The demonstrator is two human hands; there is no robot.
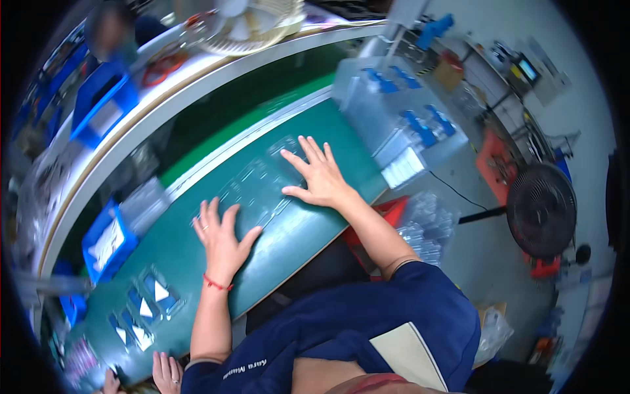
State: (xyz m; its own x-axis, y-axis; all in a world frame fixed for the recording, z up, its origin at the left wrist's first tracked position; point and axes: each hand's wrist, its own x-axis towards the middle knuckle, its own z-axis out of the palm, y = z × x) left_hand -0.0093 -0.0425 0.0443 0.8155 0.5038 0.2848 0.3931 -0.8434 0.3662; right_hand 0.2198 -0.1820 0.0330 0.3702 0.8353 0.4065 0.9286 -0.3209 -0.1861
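Observation:
A transparent moulded plastic tray [254, 190] lies on the green tabletop [295, 226], and its outline is faint against the surface. My left hand [223, 238] is at the tray's left end, fingers spread and thumb stretched out, with a red string bracelet at the wrist. Over the right end is my right hand [320, 178], its fingers also apart. Both hands are open and grip nothing; whether the fingertips press on the plastic I cannot tell.
Plastic trays with blue and white pieces [154, 299] lie at the near left, near a co-worker's hand [167, 373]. A blue bin [108, 243] holds white pieces. Stacked transparent trays [430, 226] stand right of the table, before a black fan [541, 210]. A translucent box [361, 92] adjoins the far end.

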